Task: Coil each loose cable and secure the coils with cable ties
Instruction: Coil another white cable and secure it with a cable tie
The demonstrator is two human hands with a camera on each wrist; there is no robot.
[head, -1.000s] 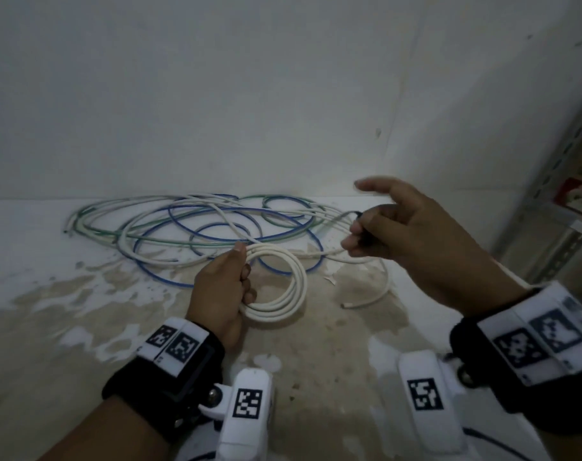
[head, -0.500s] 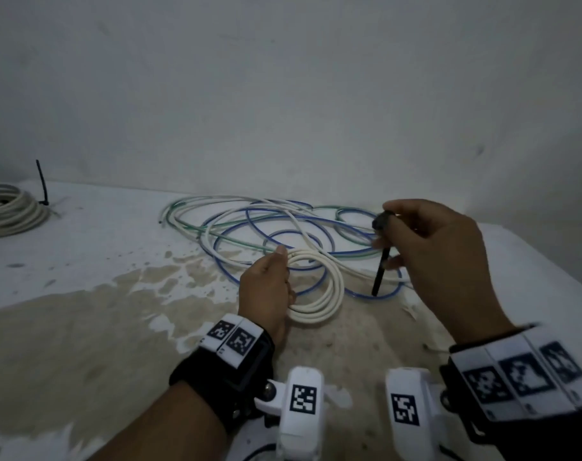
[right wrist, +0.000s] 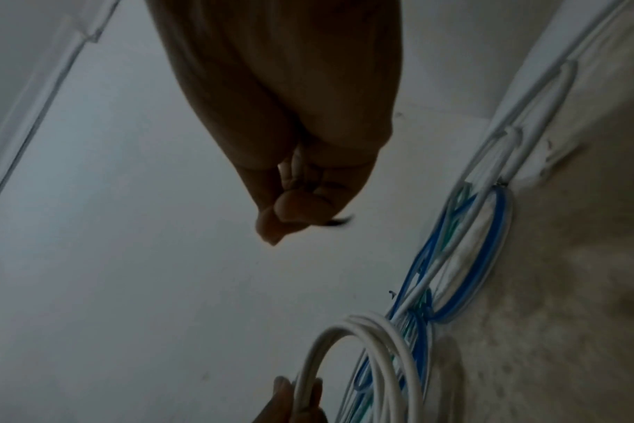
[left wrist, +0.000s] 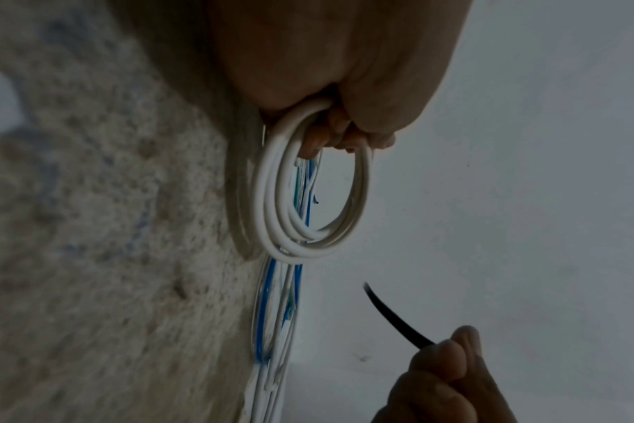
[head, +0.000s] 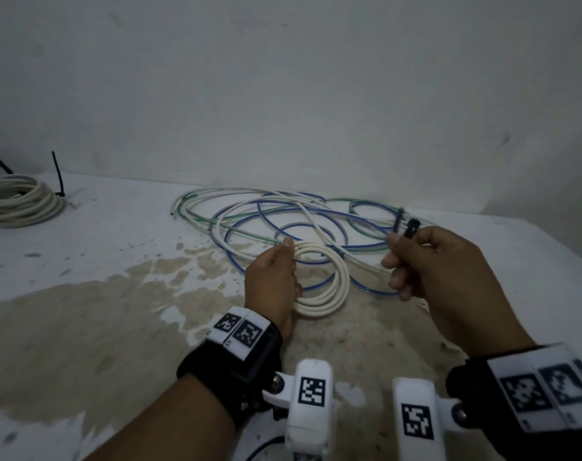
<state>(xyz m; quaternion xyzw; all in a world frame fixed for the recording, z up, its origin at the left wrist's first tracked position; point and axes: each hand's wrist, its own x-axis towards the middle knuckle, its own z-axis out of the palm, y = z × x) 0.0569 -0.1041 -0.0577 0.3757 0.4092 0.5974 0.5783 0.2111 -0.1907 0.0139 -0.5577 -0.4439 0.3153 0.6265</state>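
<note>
The left hand grips a white cable coil at its left side, fingers curled through the loops and the thumb lying along the top. The coil has several turns and stands tilted up from the bench, its lower edge near the stained, brownish patch of the surface. In the left wrist view the same coil hangs from the curled fingers, its turns bunched together.

The right hand is raised just to the right of the coil, apart from it, and pinches a black cable tie between thumb and curled fingers (the tie is blurred in the head view, so its exact bend cannot be told). In the left wrist view a straight length of the tie sticks out of the right hand towards the coil without touching it. In the right wrist view only a short black tip shows beside the closed fingers.

Behind both hands a tangle of loose cables, white, blue and green, lies spread on the bench near the wall; one white strand runs from it into the held coil.

At the far left of the bench sits a second white coil, bound with black cable ties whose tails stick upward.
</note>
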